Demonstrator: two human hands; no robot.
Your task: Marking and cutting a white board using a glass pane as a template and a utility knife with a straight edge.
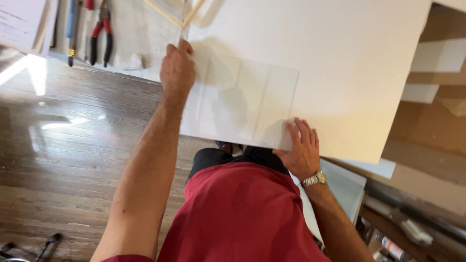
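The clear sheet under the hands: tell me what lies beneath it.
The clear sheet lies flat on a large white board, which shows through it. The left hand and right hand press its corners. Whatever is under the board is hidden.

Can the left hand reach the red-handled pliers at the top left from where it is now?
Probably yes. The left hand rests on the far corner of the clear sheet, and the red-handled pliers lie beyond it to the left with nothing visible between them.
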